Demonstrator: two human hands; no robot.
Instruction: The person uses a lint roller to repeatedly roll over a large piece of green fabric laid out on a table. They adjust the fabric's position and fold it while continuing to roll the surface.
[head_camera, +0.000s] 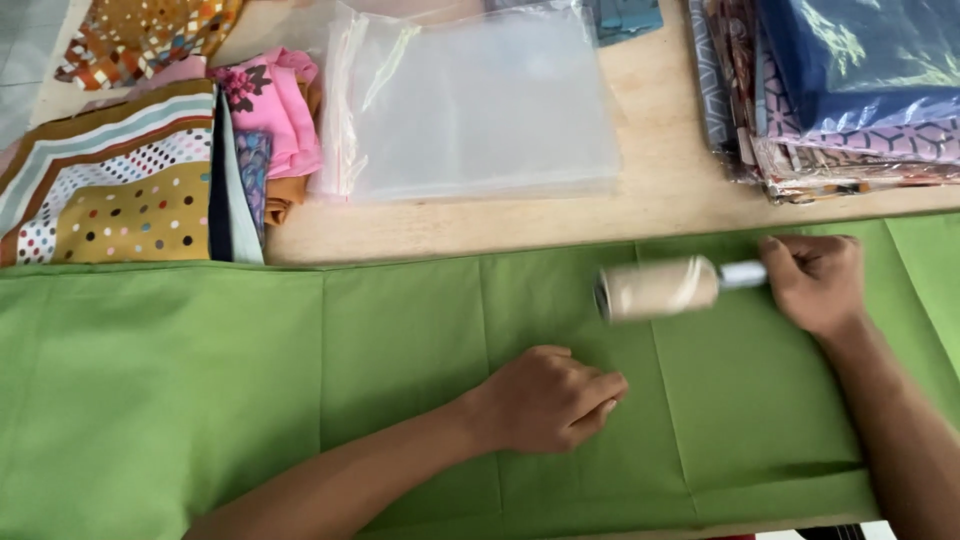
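- The right hand (815, 282) is closing its grip around the handle of a lint roller (660, 288), whose pale drum is lying on the green cloth (200, 380) and looking blurred with motion.
- The left hand (545, 400) is resting knuckles-down on the cloth just below the roller, its grip curled loosely and pinching nothing.
- The cloth is lying folded across the wooden tabletop (660, 190), with fold creases showing.
- Risk: the sticky drum is likely gripping the fabric, so the cloth could be bunching or lifting at a crease if the left hand is pressing too lightly.
- Risk: the roller is working close to the cloth's far edge, so a long stroke could be running onto the bare wood.
- The clear plastic bags (480, 100) and the wrapped fabric stack (850, 90) are sitting well apart, so trouble there seems unlikely.
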